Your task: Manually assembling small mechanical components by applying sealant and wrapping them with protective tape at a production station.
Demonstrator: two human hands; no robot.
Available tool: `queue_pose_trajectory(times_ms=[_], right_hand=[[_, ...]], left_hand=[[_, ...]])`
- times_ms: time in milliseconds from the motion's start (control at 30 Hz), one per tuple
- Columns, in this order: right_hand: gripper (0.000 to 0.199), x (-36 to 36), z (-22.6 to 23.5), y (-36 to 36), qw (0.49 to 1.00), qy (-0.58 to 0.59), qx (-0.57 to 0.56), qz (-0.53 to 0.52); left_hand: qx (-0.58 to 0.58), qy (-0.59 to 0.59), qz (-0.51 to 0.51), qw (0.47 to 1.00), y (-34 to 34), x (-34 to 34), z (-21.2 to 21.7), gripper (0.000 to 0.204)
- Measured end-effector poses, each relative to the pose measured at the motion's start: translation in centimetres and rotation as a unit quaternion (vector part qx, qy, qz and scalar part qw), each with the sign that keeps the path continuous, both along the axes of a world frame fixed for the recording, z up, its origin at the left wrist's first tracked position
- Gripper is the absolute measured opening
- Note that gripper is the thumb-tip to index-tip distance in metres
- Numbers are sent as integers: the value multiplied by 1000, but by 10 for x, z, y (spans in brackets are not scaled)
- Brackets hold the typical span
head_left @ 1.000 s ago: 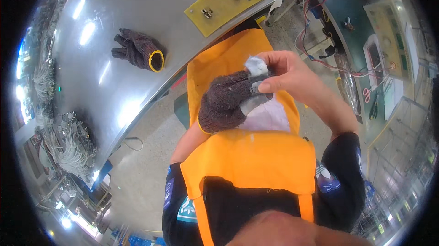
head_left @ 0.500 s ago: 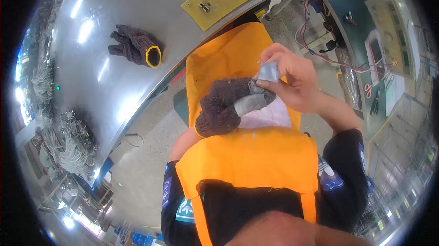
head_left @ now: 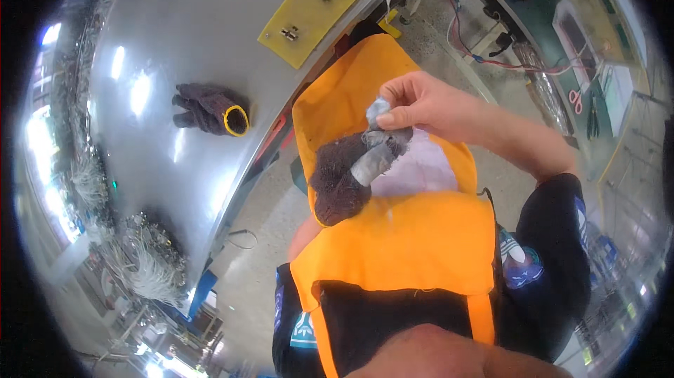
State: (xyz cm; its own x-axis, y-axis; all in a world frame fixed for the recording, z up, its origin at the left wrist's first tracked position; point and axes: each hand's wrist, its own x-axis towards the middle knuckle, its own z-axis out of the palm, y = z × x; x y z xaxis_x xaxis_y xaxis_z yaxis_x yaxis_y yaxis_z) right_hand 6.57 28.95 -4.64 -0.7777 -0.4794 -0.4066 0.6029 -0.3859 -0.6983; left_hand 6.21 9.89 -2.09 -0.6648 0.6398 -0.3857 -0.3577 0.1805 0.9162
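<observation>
My left hand (head_left: 340, 174) wears a dark brown knitted glove and lies over my lap. A grey tape wrap (head_left: 372, 163) goes round one of its digits. Another digit, just beyond, has frayed grey material near its tip. How far the gloved fingers are bent does not show clearly. My bare right hand (head_left: 411, 104) pinches a strip of grey tape (head_left: 378, 113) between thumb and fingers, right above that frayed tip. A second brown glove (head_left: 207, 108) with a yellow cuff lies on the metal table to the left.
The metal table (head_left: 161, 41) has a yellow plate (head_left: 312, 13) with small metal fittings at its far edge. Bundles of pale wires (head_left: 151, 269) lie at the left. Red scissors (head_left: 576, 101), dark pliers (head_left: 593, 115) and cables stand out at the right. An orange apron (head_left: 393, 237) covers my lap.
My right hand has turned and shifted the tape strip, which now looks narrower and more crumpled. The whole view has shifted, so the table and loose glove sit lower in the picture.
</observation>
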Motion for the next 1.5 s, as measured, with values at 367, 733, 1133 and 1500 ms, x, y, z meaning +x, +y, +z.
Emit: queue_pose_trajectory(times_ms=[367, 733, 1133, 1500], right_hand=[[15, 14, -5, 6, 916, 316, 235, -69], [5, -3, 5, 15, 971, 57, 227, 35], [19, -1, 7, 15, 977, 79, 186, 70], [17, 3, -5, -18, 689, 571, 432, -111]], left_hand=[[-43, -97, 12, 994, 12, -2, 7, 28], [-21, -219, 55, 974, 22, 7, -9, 34], [-23, -243, 63, 968, 16, 5, -7, 33], [-102, 243, 53, 963, -5, 25, -62, 38]])
